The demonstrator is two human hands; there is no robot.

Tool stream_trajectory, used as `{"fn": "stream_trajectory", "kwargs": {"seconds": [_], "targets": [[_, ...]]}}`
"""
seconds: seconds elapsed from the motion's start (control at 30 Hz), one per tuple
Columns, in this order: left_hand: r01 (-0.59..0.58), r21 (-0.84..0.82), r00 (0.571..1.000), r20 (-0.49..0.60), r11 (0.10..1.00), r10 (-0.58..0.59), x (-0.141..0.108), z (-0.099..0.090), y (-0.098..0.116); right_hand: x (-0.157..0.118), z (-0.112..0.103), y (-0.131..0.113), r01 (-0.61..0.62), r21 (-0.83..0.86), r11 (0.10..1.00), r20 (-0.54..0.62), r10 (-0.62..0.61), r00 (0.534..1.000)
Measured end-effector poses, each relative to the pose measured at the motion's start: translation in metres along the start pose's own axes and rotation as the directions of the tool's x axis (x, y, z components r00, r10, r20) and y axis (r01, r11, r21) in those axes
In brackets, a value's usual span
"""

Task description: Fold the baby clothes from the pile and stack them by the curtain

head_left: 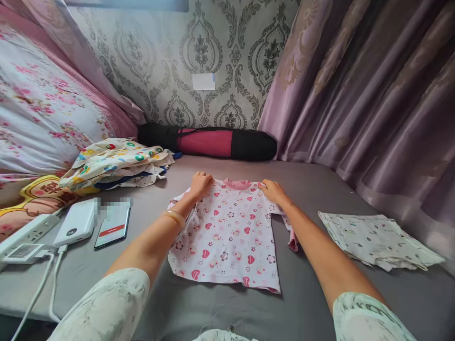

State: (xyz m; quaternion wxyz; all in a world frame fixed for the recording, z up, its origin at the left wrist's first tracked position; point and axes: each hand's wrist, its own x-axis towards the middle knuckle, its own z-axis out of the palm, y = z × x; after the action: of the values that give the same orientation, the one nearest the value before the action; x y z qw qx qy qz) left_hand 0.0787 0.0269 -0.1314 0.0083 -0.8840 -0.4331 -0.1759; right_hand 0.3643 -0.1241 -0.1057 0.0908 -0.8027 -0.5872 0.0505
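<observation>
A small white shirt (231,232) with pink hearts and flowers lies spread on the grey sheet, its pink collar at the far side. My left hand (201,183) is closed on the shirt's left shoulder, beside the collar. At the right shoulder, my right hand (273,190) pinches the fabric between thumb and fingers. One sleeve hangs out under my right forearm, its pink cuff showing. The other sleeve is partly hidden behind my left wrist, which wears a bangle.
Patterned clothes (121,161) are piled at the left, near a phone (113,225), a power bank (76,220) and a power strip (30,234). A folded cloth (378,239) lies right. A black and red roll (208,142) lies along the wall.
</observation>
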Motion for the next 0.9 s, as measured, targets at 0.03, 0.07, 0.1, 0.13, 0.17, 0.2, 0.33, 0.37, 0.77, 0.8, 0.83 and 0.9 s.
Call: {"fn": "stream_trajectory", "kwargs": {"seconds": [0.03,0.07,0.1,0.13,0.17,0.2,0.33,0.37,0.77,0.8,0.83,0.9], "targets": [[-0.01,0.016,1.0,-0.023,1.0,0.01,-0.001,0.003,-0.001,0.0,0.002,-0.001,0.0,-0.011,1.0,-0.006,0.0,1.0],[-0.023,0.027,0.999,-0.043,0.999,0.024,-0.002,0.006,-0.002,0.0,0.004,-0.002,0.004,-0.019,1.0,-0.014,-0.004,1.0],[-0.037,0.038,0.997,-0.059,0.999,0.039,-0.002,0.009,-0.004,0.001,0.005,-0.002,0.013,-0.029,1.0,-0.023,-0.013,1.0],[-0.05,0.052,0.996,-0.075,0.997,0.054,-0.002,0.011,-0.005,0.002,0.007,-0.003,0.02,-0.041,0.999,-0.03,-0.021,0.999],[-0.064,0.067,0.994,-0.088,0.996,0.069,-0.001,0.012,-0.007,0.004,0.008,-0.003,0.024,-0.058,0.998,-0.035,-0.026,0.999],[-0.077,0.085,0.992,-0.098,0.993,0.085,0.0,0.014,-0.009,0.007,0.01,-0.002,0.027,-0.081,0.996,-0.037,-0.03,0.999],[-0.115,0.141,0.986,-0.106,0.983,0.131,0.011,0.02,-0.016,0.022,0.018,0.001,0.039,-0.196,0.98,-0.024,-0.045,0.999],[-0.123,0.149,0.985,-0.099,0.981,0.139,0.014,0.022,-0.018,0.026,0.02,0.002,0.047,-0.219,0.975,-0.017,-0.052,0.998],[-0.13,0.136,0.99,-0.042,0.982,0.137,0.066,0.037,-0.03,0.073,0.02,0.01,0.076,-0.285,0.955,0.005,-0.078,0.997],[-0.122,0.132,0.991,-0.036,0.984,0.128,0.068,0.039,-0.03,0.076,0.021,0.01,0.073,-0.281,0.957,0.006,-0.075,0.997],[-0.114,0.126,0.993,-0.023,0.985,0.118,0.07,0.042,-0.031,0.078,0.021,0.011,0.071,-0.275,0.959,0.009,-0.071,0.997],[-0.095,0.108,0.995,0.025,0.99,0.092,0.071,0.046,-0.031,0.081,0.022,0.013,0.069,-0.261,0.963,0.021,-0.066,0.998]]}}
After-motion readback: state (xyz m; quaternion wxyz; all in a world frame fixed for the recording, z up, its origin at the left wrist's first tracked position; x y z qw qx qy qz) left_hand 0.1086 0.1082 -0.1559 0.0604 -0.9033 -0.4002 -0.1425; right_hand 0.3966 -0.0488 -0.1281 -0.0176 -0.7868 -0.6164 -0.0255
